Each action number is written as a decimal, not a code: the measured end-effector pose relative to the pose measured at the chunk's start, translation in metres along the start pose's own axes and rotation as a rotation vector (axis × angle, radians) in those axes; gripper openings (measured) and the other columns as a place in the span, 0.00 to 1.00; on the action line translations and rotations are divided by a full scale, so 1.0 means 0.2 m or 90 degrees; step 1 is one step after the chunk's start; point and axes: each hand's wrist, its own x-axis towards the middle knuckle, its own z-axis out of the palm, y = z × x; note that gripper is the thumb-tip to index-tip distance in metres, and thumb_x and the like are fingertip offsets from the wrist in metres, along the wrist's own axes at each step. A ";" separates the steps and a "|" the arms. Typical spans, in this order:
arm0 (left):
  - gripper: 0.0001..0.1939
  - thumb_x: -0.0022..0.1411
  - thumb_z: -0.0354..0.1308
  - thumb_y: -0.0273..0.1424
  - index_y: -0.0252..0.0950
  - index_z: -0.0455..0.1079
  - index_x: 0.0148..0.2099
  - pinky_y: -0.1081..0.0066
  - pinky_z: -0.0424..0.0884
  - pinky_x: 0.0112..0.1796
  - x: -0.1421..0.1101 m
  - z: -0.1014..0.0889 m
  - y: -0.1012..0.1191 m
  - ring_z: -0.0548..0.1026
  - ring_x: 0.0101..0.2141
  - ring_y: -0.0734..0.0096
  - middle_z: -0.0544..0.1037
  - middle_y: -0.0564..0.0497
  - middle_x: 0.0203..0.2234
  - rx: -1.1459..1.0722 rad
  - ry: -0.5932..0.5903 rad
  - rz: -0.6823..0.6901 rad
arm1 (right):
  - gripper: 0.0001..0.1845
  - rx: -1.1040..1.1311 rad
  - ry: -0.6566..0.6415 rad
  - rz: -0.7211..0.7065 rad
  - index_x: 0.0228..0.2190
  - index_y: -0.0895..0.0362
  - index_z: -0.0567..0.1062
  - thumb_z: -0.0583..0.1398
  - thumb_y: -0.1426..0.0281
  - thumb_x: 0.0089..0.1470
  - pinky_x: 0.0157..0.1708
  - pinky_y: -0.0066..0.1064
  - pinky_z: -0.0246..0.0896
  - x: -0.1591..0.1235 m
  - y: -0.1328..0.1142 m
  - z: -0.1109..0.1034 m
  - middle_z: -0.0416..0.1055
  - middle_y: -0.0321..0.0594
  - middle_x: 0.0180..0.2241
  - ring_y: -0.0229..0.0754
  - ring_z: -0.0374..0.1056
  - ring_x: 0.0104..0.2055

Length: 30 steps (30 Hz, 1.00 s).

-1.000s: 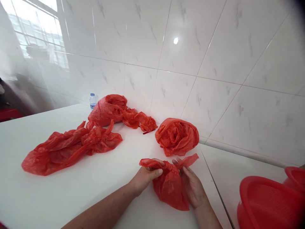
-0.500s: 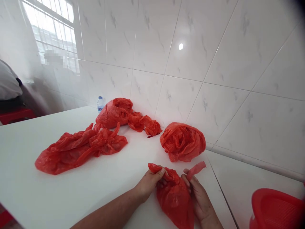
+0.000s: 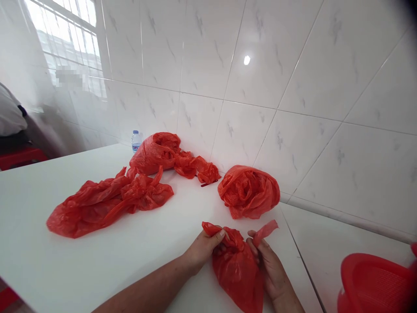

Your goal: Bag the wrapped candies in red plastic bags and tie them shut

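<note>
A red plastic bag [image 3: 239, 274], gathered at its neck, hangs between my two hands at the near side of the white table [image 3: 140, 248]. My left hand [image 3: 206, 245] is closed with the thumb pressed on one twisted end of the bag. The other end, a loose strip sticking up to the right, is pinched in my right hand [image 3: 269, 265]. What the bag contains, if anything, cannot be made out. Just beyond my hands rests a bundled red plastic bag [image 3: 249, 191].
A long knotted red bag [image 3: 97, 208] lies to the left. Behind it sit a rolled red bag [image 3: 153, 152], crumpled red plastic [image 3: 198, 167] and a water bottle [image 3: 135, 141] near the tiled wall [image 3: 260, 87]. A red basket [image 3: 371, 282] stands at right; a table seam runs beside it.
Both hands keep their hold on the bag and have barely moved. The view has shifted slightly, and the basket appears a little further left.
</note>
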 end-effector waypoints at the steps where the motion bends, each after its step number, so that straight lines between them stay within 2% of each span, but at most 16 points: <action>1: 0.19 0.59 0.55 0.46 0.34 0.68 0.32 0.68 0.63 0.35 0.00 0.00 0.00 0.67 0.28 0.71 0.71 0.52 0.25 0.005 0.001 -0.002 | 0.11 -0.001 -0.001 0.003 0.36 0.54 0.74 0.64 0.64 0.50 0.20 0.21 0.51 0.00 0.00 0.00 0.54 0.27 0.18 0.28 0.48 0.20; 12: 0.19 0.59 0.55 0.46 0.33 0.69 0.33 0.69 0.63 0.33 0.01 -0.02 -0.02 0.67 0.27 0.73 0.72 0.52 0.25 0.023 0.003 -0.006 | 0.12 -0.039 0.016 0.000 0.37 0.55 0.74 0.64 0.64 0.50 0.22 0.22 0.50 0.01 0.00 0.02 0.54 0.27 0.19 0.29 0.48 0.21; 14: 0.19 0.58 0.56 0.46 0.33 0.69 0.35 0.70 0.63 0.33 0.02 -0.02 -0.01 0.68 0.27 0.73 0.72 0.51 0.26 0.024 0.007 -0.001 | 0.15 -0.070 0.033 -0.003 0.38 0.55 0.74 0.63 0.59 0.51 0.24 0.23 0.53 0.00 -0.03 0.05 0.56 0.29 0.21 0.30 0.52 0.22; 16: 0.18 0.58 0.57 0.45 0.32 0.69 0.35 0.71 0.63 0.32 0.04 -0.02 0.02 0.68 0.27 0.73 0.72 0.51 0.25 0.033 0.022 0.014 | 0.22 -0.107 0.021 -0.004 0.39 0.55 0.75 0.58 0.50 0.52 0.27 0.26 0.56 -0.01 -0.06 0.09 0.60 0.32 0.24 0.33 0.56 0.26; 18: 0.18 0.57 0.58 0.45 0.32 0.69 0.33 0.72 0.62 0.29 0.05 -0.02 0.06 0.67 0.25 0.74 0.71 0.52 0.23 0.048 0.042 0.035 | 0.28 -0.183 -0.002 -0.022 0.36 0.56 0.76 0.52 0.46 0.53 0.28 0.28 0.56 -0.02 -0.11 0.13 0.61 0.35 0.25 0.35 0.57 0.27; 21: 0.18 0.56 0.59 0.43 0.32 0.67 0.28 0.73 0.60 0.26 0.08 -0.02 0.15 0.64 0.21 0.77 0.69 0.54 0.19 0.066 0.056 0.069 | 0.23 -0.412 -0.015 -0.072 0.34 0.57 0.77 0.55 0.51 0.55 0.24 0.27 0.51 -0.03 -0.16 0.18 0.58 0.33 0.22 0.34 0.52 0.24; 23: 0.17 0.55 0.60 0.42 0.32 0.67 0.25 0.73 0.60 0.26 0.09 -0.01 0.20 0.63 0.21 0.77 0.69 0.54 0.18 0.078 0.049 0.092 | 0.21 -0.544 -0.021 -0.082 0.44 0.55 0.75 0.57 0.54 0.55 0.22 0.26 0.47 -0.03 -0.18 0.21 0.56 0.30 0.21 0.33 0.49 0.23; 24: 0.17 0.55 0.60 0.41 0.31 0.67 0.25 0.73 0.60 0.26 0.09 0.00 0.22 0.64 0.21 0.77 0.70 0.53 0.19 0.083 0.044 0.101 | 0.24 -0.581 -0.030 -0.081 0.50 0.54 0.71 0.58 0.55 0.54 0.22 0.25 0.46 -0.03 -0.19 0.23 0.55 0.29 0.21 0.33 0.50 0.23; 27: 0.14 0.55 0.60 0.37 0.31 0.68 0.26 0.73 0.61 0.27 0.11 0.05 0.26 0.65 0.22 0.76 0.70 0.53 0.19 0.103 0.021 0.129 | 0.30 -0.619 -0.086 -0.068 0.56 0.53 0.64 0.59 0.58 0.53 0.25 0.25 0.50 -0.04 -0.19 0.27 0.55 0.28 0.21 0.33 0.52 0.24; 30: 0.08 0.54 0.61 0.32 0.32 0.68 0.28 0.72 0.64 0.29 0.13 0.12 0.26 0.68 0.25 0.74 0.71 0.53 0.22 0.136 -0.011 0.162 | 0.26 -0.622 -0.120 -0.075 0.50 0.56 0.71 0.61 0.57 0.51 0.28 0.27 0.55 -0.04 -0.18 0.30 0.63 0.31 0.23 0.35 0.58 0.26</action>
